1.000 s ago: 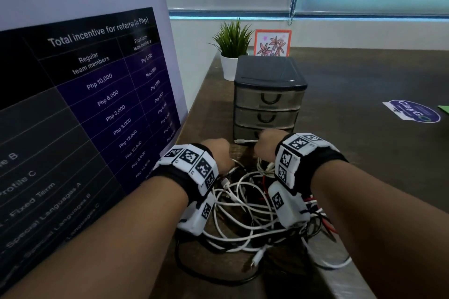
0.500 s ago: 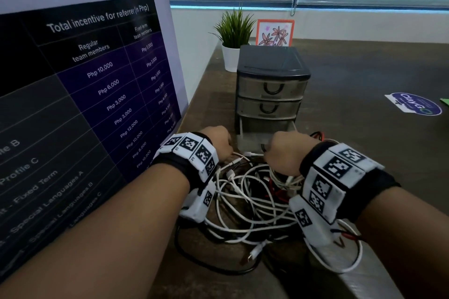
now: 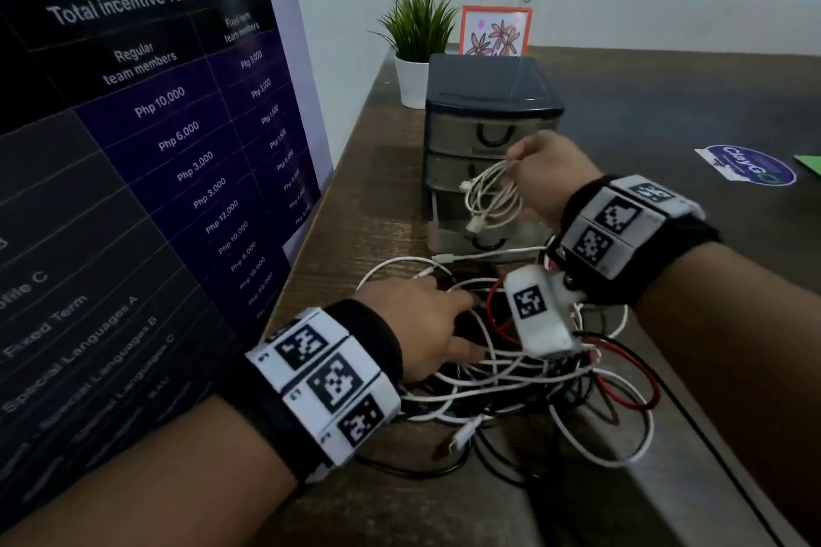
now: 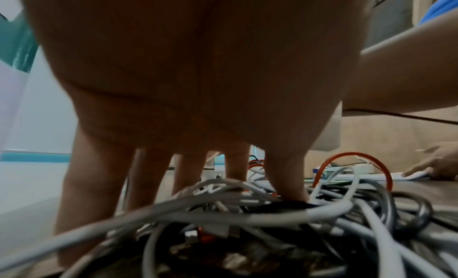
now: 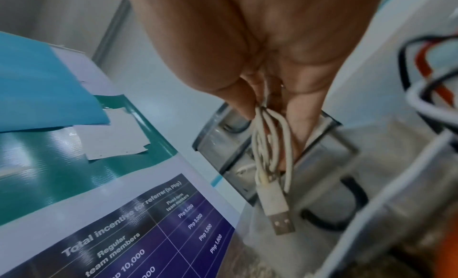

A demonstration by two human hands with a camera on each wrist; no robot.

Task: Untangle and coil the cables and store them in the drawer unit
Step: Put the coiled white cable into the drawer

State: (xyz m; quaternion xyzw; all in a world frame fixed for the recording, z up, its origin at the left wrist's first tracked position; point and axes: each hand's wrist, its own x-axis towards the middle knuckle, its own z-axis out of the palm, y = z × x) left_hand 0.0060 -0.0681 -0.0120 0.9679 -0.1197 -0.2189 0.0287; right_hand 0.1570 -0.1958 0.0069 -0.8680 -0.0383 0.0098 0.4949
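The right hand (image 3: pixel 548 173) was raised in front of the drawer unit (image 3: pixel 491 133), its fingers (image 5: pixel 301 123) and thumb pinched round the top of a small coiled white cable (image 3: pixel 491 200). The coil hung down from the fingertips, with its USB plug (image 5: pixel 278 209) dangling at the lowest point, just in front of the clear drawers. The bottom drawer (image 3: pixel 484 238) stood pulled out a little, below the hanging coil; the two drawers above it looked pushed in.

The left hand (image 3: pixel 426 324) lay lower and nearer to the person, palm down on the tangled pile of cables (image 3: pixel 511 378). Its fingers (image 4: pixel 285 176) were spread and nearly straight, their tips pressing into the heap and closed round nothing that the wrist view showed. White loops ran under and around the fingertips, with a red cable (image 3: pixel 631 391) and a black cable (image 3: pixel 413 464) mixed in farther out. The pile rested on the brown table (image 3: pixel 666 111), between the left fingers and the drawer unit.

Beyond the right fingers, behind the unit, stood a small potted plant (image 3: pixel 417 44) and a framed flower picture (image 3: pixel 495 31). To the left of the left fingers a large poster (image 3: pixel 146 147) with a pay table leaned upright. Well off to the right of the right hand a blue round sticker (image 3: pixel 751 167) lay on the table.
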